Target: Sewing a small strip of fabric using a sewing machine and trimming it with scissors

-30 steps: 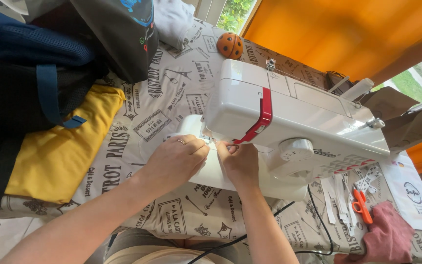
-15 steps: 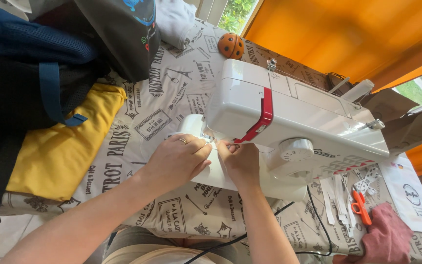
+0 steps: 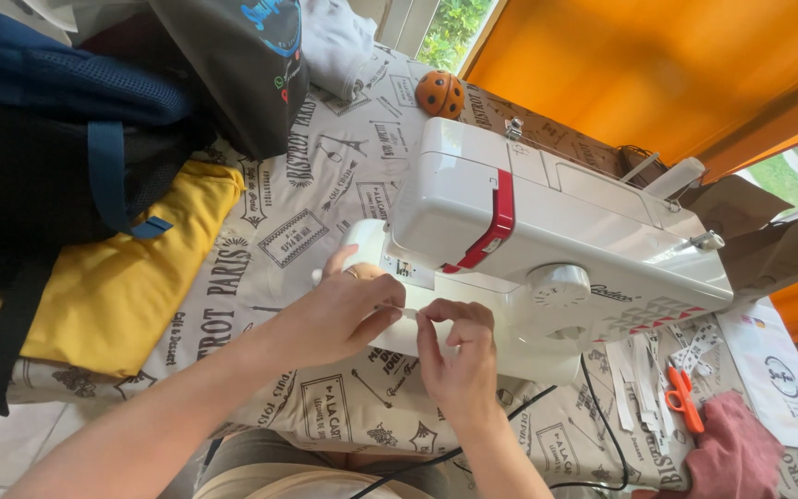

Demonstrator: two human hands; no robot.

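Note:
A white sewing machine [image 3: 556, 231] with a red stripe stands on a printed tablecloth [image 3: 260, 249]. Both my hands are at its needle end. My left hand [image 3: 344, 314] pinches a thin pale strand [image 3: 401, 310] between thumb and forefinger, just below the machine's head. My right hand [image 3: 459, 356] meets it from the right, fingertips closed on the same strand. The needle itself is hidden behind my fingers.
A yellow cloth [image 3: 113, 286] and a dark blue backpack [image 3: 57, 139] lie at the left. Orange scissors [image 3: 681, 397], white paper strips [image 3: 639, 370] and a pink cloth [image 3: 736, 453] sit at the right. A ladybird-shaped ball [image 3: 440, 92] rests behind the machine. A black cable [image 3: 510, 416] runs along the front edge.
Both hands have drawn slightly back from the machine's needle end toward me, staying pinched together. The machine has not moved.

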